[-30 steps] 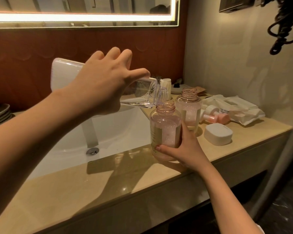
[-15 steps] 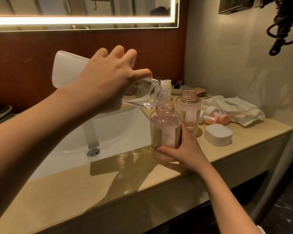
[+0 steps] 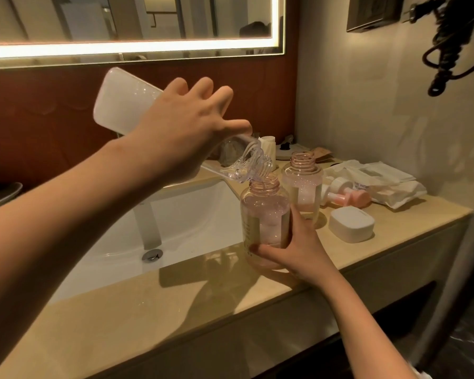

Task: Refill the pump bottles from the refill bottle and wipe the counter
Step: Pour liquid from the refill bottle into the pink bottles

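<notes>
My left hand (image 3: 181,132) grips a clear refill bottle (image 3: 126,105), tilted mouth-down to the right. Its neck sits over the open mouth of a pink pump bottle (image 3: 264,214) and a thin stream runs in. My right hand (image 3: 293,253) holds that pink bottle low on its side, upright on the beige counter (image 3: 175,310). A second open pink bottle (image 3: 303,187) stands just behind it. Pink-and-white pump heads (image 3: 345,195) lie on the counter to the right.
A white sink basin (image 3: 192,214) with a drain and a faucet lies left of the bottles. A white soap box (image 3: 350,224) and a wipes pack (image 3: 381,184) sit to the right. A wall and a hanging black cord close off the right side.
My left hand has raised the base of the refill bottle, tipping it more steeply over the pink bottle. My right hand and the pink bottle stay in place.
</notes>
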A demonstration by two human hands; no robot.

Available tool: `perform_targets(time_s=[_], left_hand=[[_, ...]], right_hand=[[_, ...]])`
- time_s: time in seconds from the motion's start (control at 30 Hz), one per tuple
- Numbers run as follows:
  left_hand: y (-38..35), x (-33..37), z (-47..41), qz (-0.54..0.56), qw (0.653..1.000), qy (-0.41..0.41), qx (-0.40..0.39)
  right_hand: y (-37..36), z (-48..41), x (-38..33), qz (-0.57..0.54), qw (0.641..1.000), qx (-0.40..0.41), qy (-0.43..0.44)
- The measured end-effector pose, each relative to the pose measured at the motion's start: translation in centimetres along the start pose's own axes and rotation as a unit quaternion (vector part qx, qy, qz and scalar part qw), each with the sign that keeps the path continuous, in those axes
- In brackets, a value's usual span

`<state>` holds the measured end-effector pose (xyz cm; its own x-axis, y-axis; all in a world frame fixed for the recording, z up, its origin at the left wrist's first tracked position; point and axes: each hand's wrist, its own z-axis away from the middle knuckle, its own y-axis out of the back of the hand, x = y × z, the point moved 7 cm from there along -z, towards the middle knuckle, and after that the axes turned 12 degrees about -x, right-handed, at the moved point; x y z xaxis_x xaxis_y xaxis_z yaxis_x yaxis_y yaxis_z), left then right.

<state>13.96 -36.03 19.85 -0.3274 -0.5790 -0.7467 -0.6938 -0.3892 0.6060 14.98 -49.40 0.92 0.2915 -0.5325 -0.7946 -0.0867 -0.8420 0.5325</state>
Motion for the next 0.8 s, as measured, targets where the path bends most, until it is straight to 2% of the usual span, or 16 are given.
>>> perform_targets(time_s=[0.47, 0.8], left_hand=[[1.8, 1.1, -1.8, -0.054, 0.995, -0.062, 0.047], [3.6, 2.6, -2.9, -0.207, 0.964, -0.092, 0.140]], right_hand=[[-0.1, 0.1, -0.5, -0.032, 0.999, -0.018, -0.002], [0.1, 0.4, -0.7, -0.039, 0.999, -0.007, 0.001]])
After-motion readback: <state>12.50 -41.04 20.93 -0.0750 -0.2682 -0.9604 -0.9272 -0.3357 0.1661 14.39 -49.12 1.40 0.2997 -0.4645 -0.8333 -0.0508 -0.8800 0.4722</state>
